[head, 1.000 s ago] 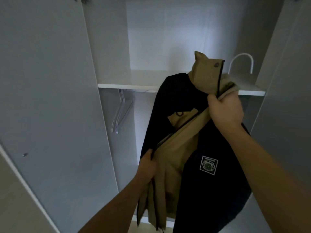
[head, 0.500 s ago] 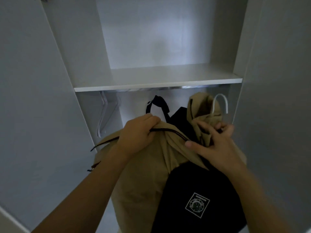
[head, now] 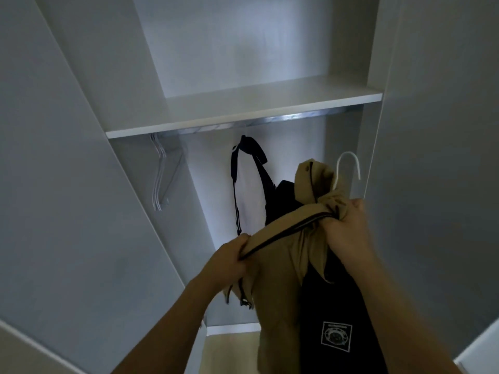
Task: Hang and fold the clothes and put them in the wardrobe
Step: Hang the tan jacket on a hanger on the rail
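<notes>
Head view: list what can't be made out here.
- White hanger: only its hook shows; the tan garment covers the rest.
- Patch on the black garment: too small to read.
- Both garments' hems: cut off by the bottom edge.

The body of the white hanger (head: 348, 168) is hidden inside the tan garment (head: 280, 287); only its hook shows. The fingertips of the right hand (head: 347, 233) are buried in the bunched cloth, and the fingers of the left hand (head: 229, 261) curl under the dark-edged hem. The bottom edge cuts off the tan garment, the black garment (head: 337, 306) and both forearms. The print on the black garment's white patch (head: 336, 336) is too small to read. How many wire hangers (head: 162, 174) hang at the left I cannot tell.
</notes>
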`<act>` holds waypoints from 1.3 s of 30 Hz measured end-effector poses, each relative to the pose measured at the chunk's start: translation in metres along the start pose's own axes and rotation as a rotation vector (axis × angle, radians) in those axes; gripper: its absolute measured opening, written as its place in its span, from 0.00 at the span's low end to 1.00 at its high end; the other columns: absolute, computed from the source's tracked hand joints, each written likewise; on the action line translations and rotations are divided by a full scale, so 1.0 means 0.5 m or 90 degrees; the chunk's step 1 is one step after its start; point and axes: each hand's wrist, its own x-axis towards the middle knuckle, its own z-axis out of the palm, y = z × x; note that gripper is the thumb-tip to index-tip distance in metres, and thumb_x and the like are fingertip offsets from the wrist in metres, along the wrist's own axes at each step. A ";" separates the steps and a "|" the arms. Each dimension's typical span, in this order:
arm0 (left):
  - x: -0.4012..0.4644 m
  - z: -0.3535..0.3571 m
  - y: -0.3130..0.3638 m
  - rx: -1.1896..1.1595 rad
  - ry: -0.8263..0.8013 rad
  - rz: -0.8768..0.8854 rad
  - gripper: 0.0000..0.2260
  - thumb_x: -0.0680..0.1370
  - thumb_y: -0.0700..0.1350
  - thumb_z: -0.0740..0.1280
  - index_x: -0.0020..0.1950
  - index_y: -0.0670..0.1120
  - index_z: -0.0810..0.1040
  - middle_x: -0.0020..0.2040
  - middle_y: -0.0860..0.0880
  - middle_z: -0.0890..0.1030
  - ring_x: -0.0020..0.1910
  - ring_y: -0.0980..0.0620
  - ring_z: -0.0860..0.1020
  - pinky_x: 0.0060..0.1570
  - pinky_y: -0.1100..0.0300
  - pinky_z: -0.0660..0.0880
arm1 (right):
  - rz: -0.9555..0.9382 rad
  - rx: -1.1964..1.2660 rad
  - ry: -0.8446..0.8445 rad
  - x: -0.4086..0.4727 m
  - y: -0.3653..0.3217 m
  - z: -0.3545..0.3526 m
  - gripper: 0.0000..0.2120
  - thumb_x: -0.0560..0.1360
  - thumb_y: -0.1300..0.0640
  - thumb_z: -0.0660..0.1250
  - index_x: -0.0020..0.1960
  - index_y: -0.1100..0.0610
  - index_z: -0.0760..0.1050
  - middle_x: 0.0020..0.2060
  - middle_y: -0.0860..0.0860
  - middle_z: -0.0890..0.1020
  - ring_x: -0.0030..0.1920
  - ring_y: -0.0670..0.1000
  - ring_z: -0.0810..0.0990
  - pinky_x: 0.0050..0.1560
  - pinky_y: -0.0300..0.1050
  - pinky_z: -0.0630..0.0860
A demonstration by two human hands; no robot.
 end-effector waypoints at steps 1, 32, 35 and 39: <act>-0.005 0.006 -0.011 -0.006 0.006 -0.024 0.18 0.75 0.33 0.61 0.50 0.58 0.72 0.44 0.53 0.79 0.43 0.51 0.78 0.49 0.53 0.78 | -0.009 -0.026 -0.020 -0.005 0.011 -0.006 0.16 0.75 0.59 0.65 0.51 0.36 0.74 0.49 0.39 0.65 0.44 0.41 0.73 0.43 0.36 0.69; 0.120 -0.121 0.183 0.327 -0.103 0.369 0.08 0.80 0.41 0.63 0.54 0.43 0.80 0.50 0.46 0.79 0.49 0.51 0.76 0.54 0.58 0.71 | -0.025 -0.195 -0.233 -0.038 0.057 -0.007 0.20 0.61 0.30 0.70 0.48 0.35 0.71 0.53 0.40 0.57 0.57 0.48 0.68 0.60 0.45 0.74; 0.119 -0.104 0.169 0.279 -0.040 0.358 0.08 0.79 0.45 0.63 0.55 0.47 0.79 0.49 0.50 0.80 0.47 0.52 0.77 0.52 0.54 0.74 | -0.085 -0.236 -0.141 -0.035 0.061 0.009 0.13 0.68 0.34 0.65 0.39 0.43 0.73 0.50 0.42 0.61 0.48 0.45 0.71 0.50 0.45 0.77; 0.100 -0.087 0.094 0.182 0.001 0.264 0.11 0.77 0.48 0.66 0.58 0.56 0.71 0.44 0.57 0.79 0.39 0.59 0.77 0.43 0.62 0.75 | -0.054 -0.173 -0.089 -0.031 0.066 0.004 0.13 0.70 0.35 0.61 0.39 0.43 0.76 0.48 0.36 0.65 0.44 0.42 0.73 0.44 0.45 0.74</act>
